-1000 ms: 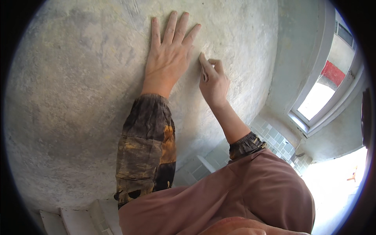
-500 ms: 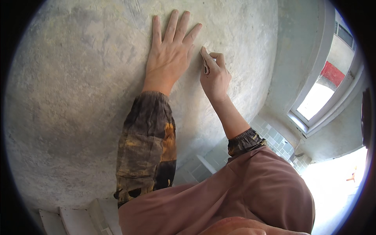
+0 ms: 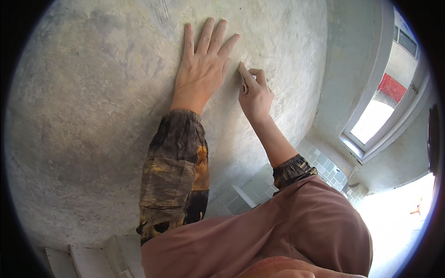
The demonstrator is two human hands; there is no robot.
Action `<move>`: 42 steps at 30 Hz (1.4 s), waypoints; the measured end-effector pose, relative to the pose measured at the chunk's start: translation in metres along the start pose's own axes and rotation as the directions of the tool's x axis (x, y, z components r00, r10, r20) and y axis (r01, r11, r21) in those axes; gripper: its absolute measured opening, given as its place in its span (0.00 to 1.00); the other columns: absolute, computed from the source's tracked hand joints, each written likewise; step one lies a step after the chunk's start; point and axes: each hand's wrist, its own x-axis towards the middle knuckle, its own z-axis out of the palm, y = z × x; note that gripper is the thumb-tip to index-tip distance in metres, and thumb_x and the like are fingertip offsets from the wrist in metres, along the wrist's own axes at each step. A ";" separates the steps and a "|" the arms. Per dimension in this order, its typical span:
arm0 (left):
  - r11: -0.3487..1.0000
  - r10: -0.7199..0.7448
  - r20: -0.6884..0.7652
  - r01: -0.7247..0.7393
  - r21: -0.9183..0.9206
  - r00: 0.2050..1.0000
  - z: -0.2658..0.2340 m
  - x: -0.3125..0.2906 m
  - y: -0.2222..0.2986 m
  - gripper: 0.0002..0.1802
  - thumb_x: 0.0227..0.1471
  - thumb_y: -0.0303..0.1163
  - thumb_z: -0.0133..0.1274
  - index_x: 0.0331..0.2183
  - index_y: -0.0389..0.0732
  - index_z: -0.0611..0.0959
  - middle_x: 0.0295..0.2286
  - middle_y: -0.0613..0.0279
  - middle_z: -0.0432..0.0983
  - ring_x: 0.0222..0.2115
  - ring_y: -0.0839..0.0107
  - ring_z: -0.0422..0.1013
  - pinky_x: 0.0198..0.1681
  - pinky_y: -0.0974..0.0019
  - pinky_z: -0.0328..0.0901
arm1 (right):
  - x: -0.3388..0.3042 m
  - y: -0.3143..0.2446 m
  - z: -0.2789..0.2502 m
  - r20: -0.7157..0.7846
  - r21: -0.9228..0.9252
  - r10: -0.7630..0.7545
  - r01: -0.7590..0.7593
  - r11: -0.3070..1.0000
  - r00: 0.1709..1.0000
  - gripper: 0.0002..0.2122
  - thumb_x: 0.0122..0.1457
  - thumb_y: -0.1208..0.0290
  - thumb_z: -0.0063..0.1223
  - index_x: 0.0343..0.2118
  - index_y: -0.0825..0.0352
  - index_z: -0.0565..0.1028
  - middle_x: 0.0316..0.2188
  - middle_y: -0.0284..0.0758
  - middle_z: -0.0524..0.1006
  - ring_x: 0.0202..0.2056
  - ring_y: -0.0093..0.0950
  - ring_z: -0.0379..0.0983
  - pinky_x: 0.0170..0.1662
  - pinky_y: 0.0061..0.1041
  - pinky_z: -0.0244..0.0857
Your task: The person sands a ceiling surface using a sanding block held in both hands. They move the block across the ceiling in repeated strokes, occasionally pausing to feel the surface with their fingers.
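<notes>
My left hand point(image 3: 200, 69) lies flat against a mottled grey plaster surface point(image 3: 106, 92), its fingers spread and holding nothing. Just to the right, my right hand point(image 3: 257, 98) is closed, pinching a small folded piece of sandpaper point(image 3: 244, 86) against the same plaster. Only the curled, pale edge of that piece shows; my fingers hide the rest. Both hands look dusty. Dark patterned sleeves point(image 3: 174, 171) with gathered cuffs cover my forearms, the right one pushed further up.
A window point(image 3: 371, 118) with a pale frame is set into the wall on the right, bright light behind it. Greenish tiles point(image 3: 324, 162) show beyond my right elbow. Pale steps or ledges point(image 3: 90, 262) appear at the lower left. A bright opening point(image 3: 394, 222) lies at the lower right.
Both hands sit slightly lower in the picture now, along with marks on the plaster, so the view has shifted a little. Their grip and pose look the same.
</notes>
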 end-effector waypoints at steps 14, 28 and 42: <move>1.000 0.004 -0.016 -0.004 0.006 1.000 -0.002 -0.001 0.000 0.31 0.62 0.49 0.43 0.64 0.65 0.61 0.65 0.67 0.50 0.66 0.63 0.44 0.68 0.41 0.36 | -0.015 0.009 -0.004 0.018 -0.036 -0.044 0.044 0.998 0.999 0.17 0.55 0.75 0.57 0.49 0.54 0.78 0.36 0.27 0.75 0.23 0.28 0.75 0.23 0.26 0.68; 1.000 0.004 -0.029 -0.004 0.001 1.000 -0.005 0.000 0.003 0.30 0.61 0.49 0.45 0.64 0.65 0.63 0.65 0.67 0.51 0.66 0.63 0.44 0.68 0.41 0.37 | -0.013 0.016 -0.010 0.004 0.001 -0.087 0.087 0.996 0.996 0.22 0.51 0.82 0.56 0.49 0.52 0.79 0.34 0.29 0.74 0.25 0.27 0.75 0.26 0.27 0.69; 0.998 0.045 0.022 -0.046 0.030 0.999 -0.009 -0.002 0.005 0.30 0.62 0.49 0.42 0.65 0.66 0.60 0.65 0.68 0.51 0.67 0.64 0.44 0.68 0.40 0.35 | -0.009 0.015 -0.010 0.011 -0.044 -0.069 0.069 0.997 0.998 0.18 0.54 0.75 0.58 0.49 0.51 0.78 0.36 0.28 0.75 0.24 0.28 0.76 0.24 0.27 0.70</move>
